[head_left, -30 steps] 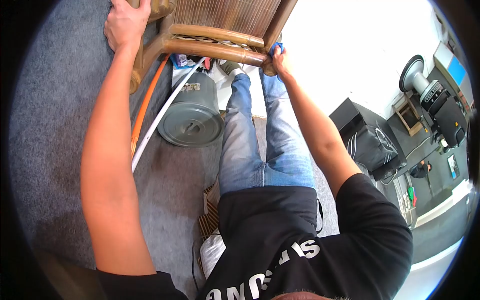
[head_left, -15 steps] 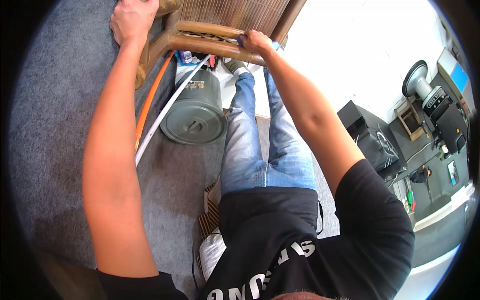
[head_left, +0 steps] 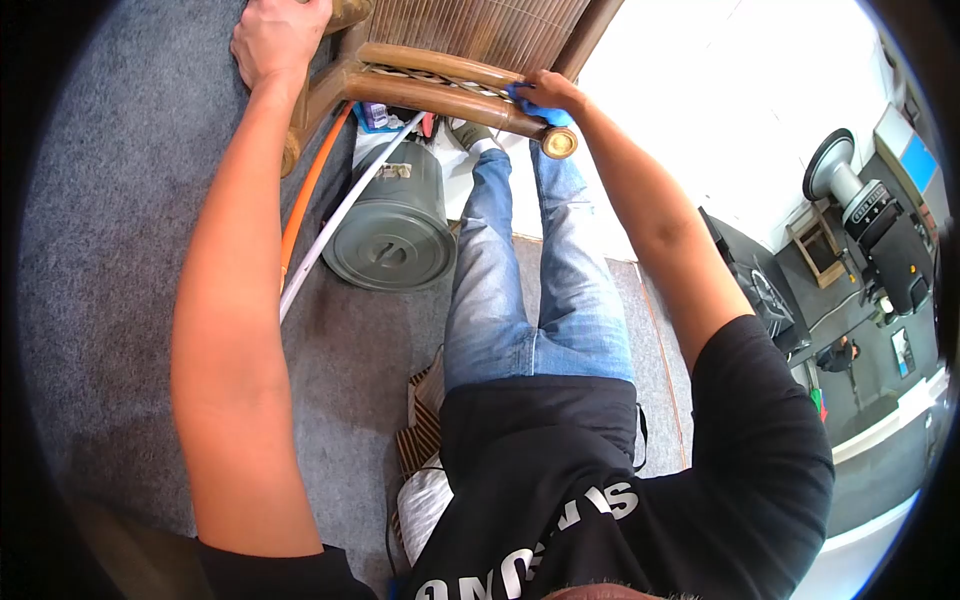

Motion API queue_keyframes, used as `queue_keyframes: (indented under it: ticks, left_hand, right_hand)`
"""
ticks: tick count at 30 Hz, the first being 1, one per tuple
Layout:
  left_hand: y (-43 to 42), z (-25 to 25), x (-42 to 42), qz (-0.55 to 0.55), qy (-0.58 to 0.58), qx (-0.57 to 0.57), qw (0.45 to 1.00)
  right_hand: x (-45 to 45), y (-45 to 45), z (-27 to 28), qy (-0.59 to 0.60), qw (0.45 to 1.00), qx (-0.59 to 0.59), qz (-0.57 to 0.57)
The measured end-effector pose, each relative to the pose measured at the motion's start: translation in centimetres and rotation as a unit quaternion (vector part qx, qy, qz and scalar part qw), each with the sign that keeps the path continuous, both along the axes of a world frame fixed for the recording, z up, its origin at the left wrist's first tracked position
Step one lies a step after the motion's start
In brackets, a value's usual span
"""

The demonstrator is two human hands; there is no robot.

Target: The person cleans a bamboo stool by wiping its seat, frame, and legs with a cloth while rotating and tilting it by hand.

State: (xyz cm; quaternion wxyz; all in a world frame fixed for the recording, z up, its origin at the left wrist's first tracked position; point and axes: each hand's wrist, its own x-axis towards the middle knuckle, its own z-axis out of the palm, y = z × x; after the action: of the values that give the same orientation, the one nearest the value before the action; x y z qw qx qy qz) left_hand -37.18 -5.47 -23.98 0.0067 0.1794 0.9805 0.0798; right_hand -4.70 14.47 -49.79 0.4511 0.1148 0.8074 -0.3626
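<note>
A brown bamboo piece of furniture (head_left: 440, 92) with a slatted panel (head_left: 480, 30) fills the top of the head view. My left hand (head_left: 280, 42) is closed around a bamboo pole at its upper left corner, with the fingertips partly cut off by the frame edge. A blue cloth (head_left: 545, 110) is bunched under my right hand (head_left: 553, 92), whose fingers press it onto the twin bamboo rails close to their right end. The round capped end (head_left: 559, 143) of the lower rail shows just below that cloth.
A grey lidded bin (head_left: 390, 245) stands below the bamboo frame, with an orange pole (head_left: 310, 195) and a white pole (head_left: 350, 205) leaning beside it. My jeans-clad legs (head_left: 535, 270) are close by. A black machine (head_left: 880, 215) and dark cabinet (head_left: 765, 290) are at the right.
My right hand has slid with the blue cloth rightward along the bamboo rails, uncovering the round rail end. My left hand keeps its hold, shifted slightly right in view.
</note>
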Motion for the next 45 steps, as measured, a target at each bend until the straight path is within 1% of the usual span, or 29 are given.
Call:
queue_keyframes:
  ticks: [1,2,5,6,7,9,11,12,13,15,16,17,19,20,23,24,27,28,31,34,36,37,38,39,40,41,43,45]
  left_hand:
    - [0.1,0.1,0.0,0.003,-0.001,-0.003,1.0]
    - [0.1,0.1,0.1,0.006,-0.002,-0.005,1.0]
    - [0.2,0.1,0.0,0.0,0.002,-0.001,1.0]
    - [0.1,0.1,0.0,-0.001,0.001,0.0,1.0]
    - [0.0,0.0,0.0,-0.001,0.001,0.0,1.0]
    - [0.0,0.0,-0.1,-0.002,0.002,-0.001,1.0]
    - [0.1,0.0,0.0,-0.003,0.0,-0.003,1.0]
    - [0.0,-0.1,0.0,-0.005,0.007,0.001,1.0]
    - [-0.1,-0.3,-0.1,-0.007,0.013,0.005,1.0]
    - [-0.1,-0.3,0.1,-0.008,0.014,0.002,1.0]
    - [0.0,-0.1,0.1,-0.006,0.01,-0.004,1.0]
    - [0.1,0.1,0.1,-0.004,0.007,-0.01,1.0]
    - [0.1,0.1,0.0,-0.008,0.006,-0.008,1.0]
    - [0.0,0.1,0.0,-0.008,0.006,-0.007,1.0]
    - [0.0,0.1,0.1,-0.012,0.008,0.01,1.0]
    - [-0.1,0.0,0.0,-0.013,0.011,0.009,1.0]
    - [0.0,-0.1,-0.2,-0.014,0.013,0.007,1.0]
    - [0.0,-0.1,-0.1,-0.011,0.009,0.003,1.0]
    - [0.1,0.2,-0.1,-0.005,0.0,0.0,1.0]
    - [0.1,0.1,-0.1,-0.008,-0.003,0.01,1.0]
    - [0.1,0.1,-0.1,-0.009,0.003,0.011,1.0]
    - [0.1,0.1,-0.1,-0.008,0.008,0.006,1.0]
    - [0.1,0.1,-0.1,-0.007,0.014,0.0,1.0]
    - [0.1,0.2,-0.1,-0.005,0.007,0.001,1.0]
    - [0.1,0.2,-0.1,-0.004,0.0,0.002,1.0]
    - [0.2,0.3,-0.1,-0.003,-0.007,0.003,1.0]
    - [0.2,0.2,-0.1,-0.005,-0.005,0.002,1.0]
    - [0.1,0.0,-0.3,-0.01,0.002,0.004,1.0]
  right_hand:
    - [1.0,1.1,-1.3,-0.017,0.998,0.02,0.059]
    - [1.2,2.0,-0.7,-0.07,0.997,0.033,0.008]
    - [1.7,2.4,-1.7,-0.029,0.983,0.129,-0.129]
    - [-0.1,2.6,1.1,-0.013,0.994,0.082,-0.073]
    - [-1.0,1.9,2.6,0.055,0.989,0.125,-0.049]
    - [-2.7,0.0,4.0,0.19,0.959,0.208,-0.003]
    - [-4.8,-2.4,3.4,0.255,0.951,0.161,-0.067]
    - [-6.4,-3.9,3.4,0.183,0.97,0.067,-0.148]
    - [-8.5,-4.7,5.8,0.097,0.973,-0.027,-0.208]
    - [-10.6,-7.9,6.3,0.138,0.947,-0.072,-0.279]
    - [-11.0,-9.8,4.9,0.146,0.938,-0.093,-0.299]
    - [-11.2,-11.3,5.5,0.159,0.925,-0.117,-0.325]
    - [-12.0,-12.3,6.1,0.062,0.957,-0.126,-0.253]
    - [-11.7,-12.9,5.5,0.054,0.961,-0.119,-0.243]
    - [-10.6,-12.4,6.1,0.032,0.958,-0.131,-0.252]
    - [-10.6,-12.2,5.8,0.005,0.969,-0.102,-0.225]
    - [-9.5,-10.9,4.8,-0.005,0.98,-0.079,-0.182]
    - [-9.2,-10.7,4.4,0.0,0.982,-0.055,-0.178]
    - [-7.9,-8.5,3.4,-0.055,0.991,-0.037,-0.117]
    - [-5.5,-5.3,2.2,-0.07,0.995,-0.043,-0.061]
    - [-2.4,-3.3,-1.0,-0.07,0.997,-0.022,0.006]
    - [-2.0,-2.4,0.0,-0.119,0.992,0.014,-0.047]
    - [-2.3,-2.4,-0.2,-0.123,0.988,0.016,-0.086]
    - [-1.9,-2.6,-2.0,-0.128,0.984,0.019,-0.125]
    - [-2.1,-2.7,-2.2,-0.132,0.977,0.021,-0.163]
    - [-2.2,-3.2,-2.3,-0.111,0.977,0.023,-0.183]
    - [-5.5,-5.7,0.5,-0.066,0.972,0.026,-0.224]
    - [-9.2,-8.6,1.9,-0.072,0.958,-0.048,-0.273]
